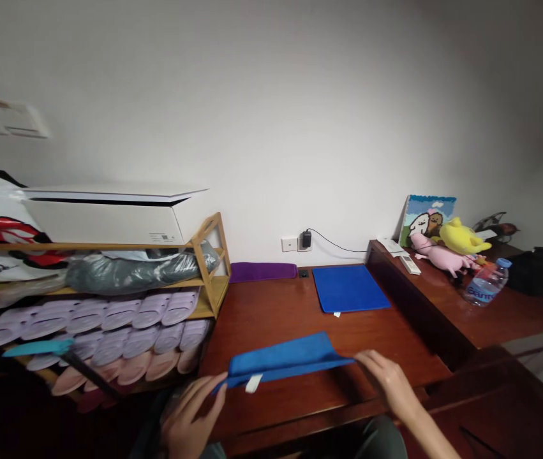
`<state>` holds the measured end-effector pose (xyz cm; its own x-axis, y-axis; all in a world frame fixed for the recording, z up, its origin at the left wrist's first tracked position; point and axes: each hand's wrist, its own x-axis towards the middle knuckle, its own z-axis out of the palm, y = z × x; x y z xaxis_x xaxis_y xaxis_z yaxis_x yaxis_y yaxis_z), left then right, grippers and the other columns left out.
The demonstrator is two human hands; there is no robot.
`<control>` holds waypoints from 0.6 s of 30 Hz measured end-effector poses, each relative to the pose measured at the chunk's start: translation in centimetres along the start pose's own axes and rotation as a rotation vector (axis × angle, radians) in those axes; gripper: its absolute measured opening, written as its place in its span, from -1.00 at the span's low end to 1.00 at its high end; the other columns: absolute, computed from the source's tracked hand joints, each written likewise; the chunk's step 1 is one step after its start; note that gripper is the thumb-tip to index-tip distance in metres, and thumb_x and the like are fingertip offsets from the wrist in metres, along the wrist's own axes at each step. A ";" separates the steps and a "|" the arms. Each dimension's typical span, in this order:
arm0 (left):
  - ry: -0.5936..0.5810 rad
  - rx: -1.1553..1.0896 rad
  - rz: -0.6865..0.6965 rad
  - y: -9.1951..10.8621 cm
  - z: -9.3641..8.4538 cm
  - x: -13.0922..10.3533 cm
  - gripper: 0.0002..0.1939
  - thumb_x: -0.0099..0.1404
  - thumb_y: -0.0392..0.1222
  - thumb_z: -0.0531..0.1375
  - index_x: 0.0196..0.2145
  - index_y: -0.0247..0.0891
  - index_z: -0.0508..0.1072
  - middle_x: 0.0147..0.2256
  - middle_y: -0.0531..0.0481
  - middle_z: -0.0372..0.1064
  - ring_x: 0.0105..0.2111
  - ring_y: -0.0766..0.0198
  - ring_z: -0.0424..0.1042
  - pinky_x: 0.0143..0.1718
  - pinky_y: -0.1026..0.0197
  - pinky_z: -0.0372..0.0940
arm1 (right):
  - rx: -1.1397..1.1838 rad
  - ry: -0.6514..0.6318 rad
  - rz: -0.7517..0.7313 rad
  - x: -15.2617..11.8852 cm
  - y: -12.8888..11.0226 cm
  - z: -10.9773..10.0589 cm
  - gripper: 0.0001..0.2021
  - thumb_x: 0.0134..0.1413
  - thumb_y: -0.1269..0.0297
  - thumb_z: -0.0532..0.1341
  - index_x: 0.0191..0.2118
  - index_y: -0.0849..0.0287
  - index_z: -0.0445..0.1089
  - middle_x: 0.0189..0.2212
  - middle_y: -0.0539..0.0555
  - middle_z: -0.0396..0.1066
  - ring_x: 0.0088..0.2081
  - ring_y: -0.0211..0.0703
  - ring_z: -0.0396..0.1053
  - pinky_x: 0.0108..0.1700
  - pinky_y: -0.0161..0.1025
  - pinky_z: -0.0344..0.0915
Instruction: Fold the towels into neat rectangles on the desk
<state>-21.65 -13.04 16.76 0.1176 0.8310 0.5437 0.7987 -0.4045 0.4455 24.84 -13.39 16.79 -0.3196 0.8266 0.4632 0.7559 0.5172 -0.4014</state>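
Note:
A blue cloth [285,358] with a white tag on its near edge is stretched between my two hands, over the front of a reddish-brown wooden desk [261,312]. My left hand [194,408] pinches its left corner between thumb and fingers. At the opposite end, my right hand [386,376] has its fingers closed on the right corner. The near edge is raised, and part of the cloth lies behind it. Farther back lies a second, darker blue cloth [350,288], flat, with a small white tag. A folded purple cloth [262,271] rests against the wall.
To the left, a wooden rack [208,299] holds rows of slippers [122,315] and a white box [108,220]. On the raised right-hand surface are plush toys [443,255], a plastic bottle [486,284] and a remote [409,264]. A charger [306,240] is plugged into the wall.

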 end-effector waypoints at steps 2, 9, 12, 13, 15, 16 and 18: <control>0.060 -0.019 -0.027 1.1 -0.9 2.4 -0.51 0.27 0.29 0.20 0.08 0.21 0.66 -0.14 0.03 0.72 0.02 -0.11 0.66 0.08 -0.15 0.61 | 0.024 0.066 0.012 1.5 -0.1 -3.9 -0.55 0.49 0.35 0.00 0.22 -0.07 0.55 0.05 0.14 0.63 0.01 0.01 0.65 -0.01 -0.18 0.60; 0.040 -0.315 -0.082 3.8 -2.0 10.7 -0.65 0.33 0.25 0.28 -0.24 0.01 0.72 -0.23 0.08 0.73 -0.19 0.11 0.68 -0.03 0.06 0.61 | 0.039 0.240 0.029 3.7 0.9 -12.7 -0.71 0.51 0.07 0.18 0.06 0.01 0.61 -0.08 0.18 0.65 -0.09 -0.01 0.65 -0.01 -0.17 0.61; -0.175 -0.454 -0.065 4.8 0.4 14.8 -0.66 0.26 0.24 0.35 -0.26 -0.04 0.73 -0.23 0.05 0.75 -0.21 0.11 0.69 -0.11 0.11 0.60 | 0.047 0.213 0.105 4.7 4.0 -13.6 -0.66 0.47 -0.08 0.20 -0.05 0.01 0.62 -0.13 0.17 0.66 -0.13 0.03 0.64 -0.05 -0.13 0.61; -0.221 -0.490 -0.062 5.2 1.6 16.4 -0.65 0.25 0.22 0.37 -0.26 -0.08 0.74 -0.24 0.01 0.75 -0.23 0.12 0.69 -0.14 0.13 0.60 | 0.048 0.186 0.131 5.3 5.5 -13.7 -0.63 0.46 -0.12 0.19 -0.08 0.01 0.63 -0.14 0.17 0.67 -0.14 0.04 0.64 -0.05 -0.12 0.61; -0.266 -0.556 -0.059 6.2 4.1 19.9 -0.61 0.24 0.22 0.39 -0.24 -0.16 0.74 -0.29 -0.05 0.74 -0.32 0.14 0.67 -0.24 0.15 0.57 | 0.041 0.140 0.170 7.2 8.8 -14.1 -0.58 0.43 -0.17 0.18 -0.11 0.03 0.63 -0.16 0.18 0.68 -0.15 0.06 0.64 -0.04 -0.09 0.60; -0.263 -0.585 -0.054 6.8 5.4 21.8 -0.57 0.24 0.23 0.39 -0.22 -0.20 0.73 -0.32 -0.07 0.73 -0.37 0.15 0.65 -0.30 0.16 0.55 | 0.030 0.134 0.185 8.5 10.5 -14.3 -0.57 0.41 -0.18 0.18 -0.12 0.04 0.64 -0.17 0.19 0.69 -0.15 0.07 0.64 -0.03 -0.07 0.59; -0.217 -0.621 -0.045 8.1 7.9 25.9 -0.48 0.25 0.29 0.38 -0.19 -0.27 0.71 -0.36 -0.09 0.71 -0.47 0.19 0.60 -0.39 0.17 0.51 | -0.009 0.174 0.212 11.7 13.8 -15.1 -0.57 0.37 -0.17 0.19 -0.13 0.07 0.64 -0.17 0.20 0.70 -0.15 0.09 0.64 0.03 -0.02 0.56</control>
<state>-7.49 8.27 28.79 0.2600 0.8840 0.3885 0.3239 -0.4588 0.8274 40.15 0.11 28.60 -0.0508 0.8654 0.4985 0.8007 0.3336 -0.4976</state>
